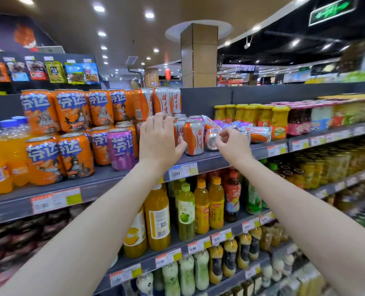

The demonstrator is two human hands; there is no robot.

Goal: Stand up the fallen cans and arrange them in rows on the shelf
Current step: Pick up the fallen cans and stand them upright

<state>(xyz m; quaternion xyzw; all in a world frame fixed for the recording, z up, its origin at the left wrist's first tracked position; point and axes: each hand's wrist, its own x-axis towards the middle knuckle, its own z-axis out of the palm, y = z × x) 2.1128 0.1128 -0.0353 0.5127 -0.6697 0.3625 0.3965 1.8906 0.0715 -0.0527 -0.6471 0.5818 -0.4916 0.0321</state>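
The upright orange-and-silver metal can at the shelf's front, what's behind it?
More upright orange-and-silver cans stand close behind it. The left hand covers whatever stands beside them.

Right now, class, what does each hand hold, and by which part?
The right hand pinches a fallen can at the rim of its silver end. The left hand lies against upright cans; whether it grips one cannot be told.
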